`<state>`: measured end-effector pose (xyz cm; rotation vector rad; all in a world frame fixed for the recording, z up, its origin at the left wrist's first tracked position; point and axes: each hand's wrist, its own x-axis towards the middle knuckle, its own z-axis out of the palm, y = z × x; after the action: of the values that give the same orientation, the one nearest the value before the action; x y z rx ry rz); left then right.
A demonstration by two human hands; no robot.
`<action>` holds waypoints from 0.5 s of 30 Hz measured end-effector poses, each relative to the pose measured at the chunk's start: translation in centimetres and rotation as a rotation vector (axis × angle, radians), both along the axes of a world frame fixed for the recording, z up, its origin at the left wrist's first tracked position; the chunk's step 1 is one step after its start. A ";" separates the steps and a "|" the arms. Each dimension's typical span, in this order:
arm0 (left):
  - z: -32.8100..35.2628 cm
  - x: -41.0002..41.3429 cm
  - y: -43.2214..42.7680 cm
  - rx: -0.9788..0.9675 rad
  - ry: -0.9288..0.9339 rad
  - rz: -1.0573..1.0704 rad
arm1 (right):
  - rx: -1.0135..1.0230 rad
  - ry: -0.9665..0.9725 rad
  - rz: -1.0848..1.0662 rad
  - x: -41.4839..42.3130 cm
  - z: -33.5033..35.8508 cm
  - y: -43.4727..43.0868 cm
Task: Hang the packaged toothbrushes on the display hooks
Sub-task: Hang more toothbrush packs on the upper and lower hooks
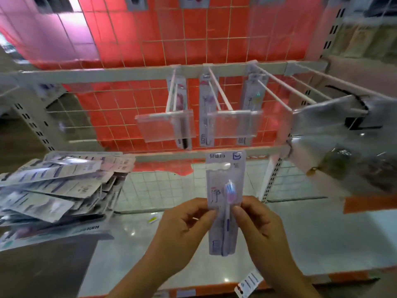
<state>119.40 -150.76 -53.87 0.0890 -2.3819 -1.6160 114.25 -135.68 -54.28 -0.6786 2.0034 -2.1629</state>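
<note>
I hold one packaged toothbrush upright in front of me, its hang hole at the top. My left hand pinches its left edge and my right hand pinches its right edge. Above it, white display hooks stick out from a grey rail, each ending in a clear label holder. Three packaged toothbrushes hang at the back of these hooks. The pack sits below the hook tips, apart from them.
A heap of packaged toothbrushes lies on a box at the left. A red wire grid panel backs the hooks. More hooks reach out at the right, beside a blurred bag. A glossy shelf lies below.
</note>
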 end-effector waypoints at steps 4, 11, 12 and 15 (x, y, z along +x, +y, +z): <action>-1.9 -1.6 -0.7 -0.011 0.015 -0.012 | -0.024 0.023 -0.040 -1.4 -2.1 -0.8; -1.7 -4.3 -1.5 -0.058 0.111 -0.001 | -0.032 0.084 -0.062 -3.9 -2.1 -2.2; -1.5 -4.5 -1.5 -0.060 0.122 -0.002 | -0.036 0.084 -0.063 -4.1 -1.9 -2.3; -0.7 -5.0 -1.4 -0.039 0.153 0.001 | -0.066 0.091 -0.078 -4.5 -1.1 -2.7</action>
<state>114.41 -152.19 -54.61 -0.0399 -2.2956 -1.5174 109.73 -138.35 -55.40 -0.7318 2.0442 -2.2910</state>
